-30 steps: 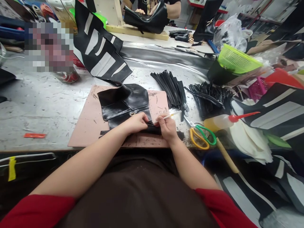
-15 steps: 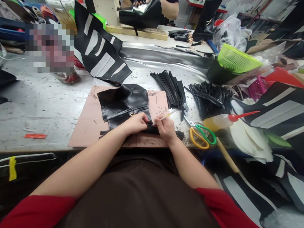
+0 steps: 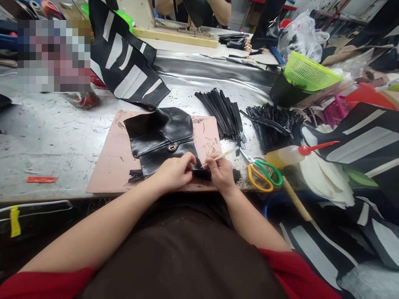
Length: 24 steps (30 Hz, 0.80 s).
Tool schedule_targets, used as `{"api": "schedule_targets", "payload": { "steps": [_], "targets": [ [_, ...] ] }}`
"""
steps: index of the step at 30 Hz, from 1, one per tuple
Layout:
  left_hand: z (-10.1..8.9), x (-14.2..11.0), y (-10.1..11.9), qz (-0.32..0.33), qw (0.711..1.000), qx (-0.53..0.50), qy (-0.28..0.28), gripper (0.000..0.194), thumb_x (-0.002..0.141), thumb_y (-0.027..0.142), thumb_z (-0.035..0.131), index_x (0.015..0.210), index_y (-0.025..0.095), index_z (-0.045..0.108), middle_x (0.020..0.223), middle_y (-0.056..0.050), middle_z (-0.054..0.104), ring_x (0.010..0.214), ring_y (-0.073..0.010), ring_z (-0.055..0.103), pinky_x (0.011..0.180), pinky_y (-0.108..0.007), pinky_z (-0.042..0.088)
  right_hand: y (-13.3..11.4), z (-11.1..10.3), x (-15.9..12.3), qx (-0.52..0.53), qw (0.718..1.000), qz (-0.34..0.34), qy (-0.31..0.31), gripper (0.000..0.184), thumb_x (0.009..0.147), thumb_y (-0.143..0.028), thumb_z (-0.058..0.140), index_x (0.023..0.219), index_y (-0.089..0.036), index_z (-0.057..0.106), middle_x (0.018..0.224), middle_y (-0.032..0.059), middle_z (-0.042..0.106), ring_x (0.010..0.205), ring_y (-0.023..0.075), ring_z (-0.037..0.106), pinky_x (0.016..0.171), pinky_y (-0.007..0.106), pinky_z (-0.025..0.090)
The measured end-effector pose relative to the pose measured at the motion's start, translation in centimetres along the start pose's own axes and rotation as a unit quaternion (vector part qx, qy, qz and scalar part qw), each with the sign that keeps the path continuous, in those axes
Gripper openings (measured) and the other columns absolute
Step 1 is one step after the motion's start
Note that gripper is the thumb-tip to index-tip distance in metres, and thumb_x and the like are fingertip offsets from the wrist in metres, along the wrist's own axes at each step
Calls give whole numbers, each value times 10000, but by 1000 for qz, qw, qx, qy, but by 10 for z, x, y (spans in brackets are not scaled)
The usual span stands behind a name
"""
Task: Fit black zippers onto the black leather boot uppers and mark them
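Note:
A shiny black leather piece (image 3: 145, 143) with a seam and a small gold buckle (image 3: 171, 147) lies on a pinkish board (image 3: 106, 158). My left hand (image 3: 176, 172) is closed at its near right edge, fingers curled and thumb tucked in; the exact pinch is partly hidden. Between the fingers of my right hand (image 3: 222, 172) is a slim white-and-yellow pen (image 3: 225, 155), its tip pointing left at the leather edge close to my left fingertips. Under both hands runs a bundle of black strips (image 3: 135, 175), its middle covered.
Right of the board lie fanned black strips (image 3: 218, 112), scissors (image 3: 262, 172) with green and yellow handles, and a squeeze bottle (image 3: 283, 157) with a red nozzle. A green basket (image 3: 311, 72) stands behind. Black panels with white patches (image 3: 129, 81) lie back left. Another person's arms show beyond.
The whole view has shifted slightly. My left hand has moved a little lower along the leather edge, and the pen stays by it. The other person's dark piece has moved at the back.

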State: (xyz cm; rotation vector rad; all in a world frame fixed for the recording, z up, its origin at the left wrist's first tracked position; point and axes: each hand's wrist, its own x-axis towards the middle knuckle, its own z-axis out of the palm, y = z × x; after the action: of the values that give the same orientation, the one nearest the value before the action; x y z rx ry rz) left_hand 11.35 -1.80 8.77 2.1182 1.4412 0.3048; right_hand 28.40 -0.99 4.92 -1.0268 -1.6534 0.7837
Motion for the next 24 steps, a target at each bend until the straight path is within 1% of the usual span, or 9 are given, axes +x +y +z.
{"api": "schedule_targets", "payload": {
  "steps": [3, 6, 10, 12, 14, 17, 20, 24],
  "targets": [
    [4, -5, -1, 41, 998, 39, 12, 261, 725, 176, 473, 983, 213, 463, 864, 18, 670, 738, -167, 632, 656, -280, 459, -2, -1, -3, 28, 999, 14, 6, 249, 875, -401, 465, 735, -199, 506, 558, -27, 550, 491, 100, 526, 505, 219, 420],
    [11, -11, -5, 118, 988, 89, 54, 221, 736, 155, 459, 951, 194, 492, 840, -1, 670, 742, -168, 638, 624, -270, 474, -6, -2, -6, 38, 999, 23, -4, 258, 871, -407, 470, 724, -199, 506, 553, -28, 538, 488, 99, 518, 498, 218, 416],
    [20, -20, -12, 250, 946, 160, 130, 155, 777, 131, 410, 861, 160, 537, 759, -43, 660, 682, -159, 631, 583, -253, 485, -14, -3, -13, 36, 997, 48, -51, 244, 863, -393, 483, 721, -196, 514, 563, -25, 542, 491, 101, 528, 501, 218, 423],
    [24, -23, -14, 293, 928, 172, 154, 170, 819, 118, 379, 829, 148, 546, 760, -55, 662, 691, -144, 631, 597, -237, 495, -18, -4, -19, 24, 995, 59, -77, 218, 862, -361, 490, 726, -195, 526, 563, -25, 548, 496, 101, 535, 512, 216, 427],
    [26, -24, -16, 310, 918, 180, 168, 192, 855, 122, 367, 801, 143, 550, 764, -58, 665, 711, -136, 633, 610, -226, 505, -20, -4, -23, 14, 994, 68, -89, 200, 862, -333, 491, 726, -193, 534, 560, -24, 554, 505, 102, 542, 523, 214, 429],
    [27, -24, -16, 317, 913, 187, 178, 202, 880, 148, 379, 776, 140, 553, 766, -58, 668, 729, -138, 634, 616, -227, 518, -22, -4, -29, 5, 992, 85, -91, 191, 862, -320, 486, 729, -192, 538, 564, -21, 567, 507, 103, 550, 526, 209, 432],
    [28, -24, -17, 321, 911, 183, 182, 212, 888, 161, 375, 769, 139, 550, 782, -63, 670, 733, -139, 635, 616, -230, 524, -22, -4, -32, -16, 991, 93, -94, 202, 860, -334, 483, 732, -192, 545, 570, -15, 577, 515, 110, 557, 526, 209, 431],
    [30, -24, -18, 317, 913, 178, 183, 211, 891, 162, 365, 793, 136, 550, 796, -67, 670, 747, -140, 634, 628, -231, 524, -22, -1, -33, -68, 989, 86, -96, 225, 865, -356, 470, 741, -192, 562, 598, -2, 595, 558, 121, 567, 558, 217, 431]
  ]
}}
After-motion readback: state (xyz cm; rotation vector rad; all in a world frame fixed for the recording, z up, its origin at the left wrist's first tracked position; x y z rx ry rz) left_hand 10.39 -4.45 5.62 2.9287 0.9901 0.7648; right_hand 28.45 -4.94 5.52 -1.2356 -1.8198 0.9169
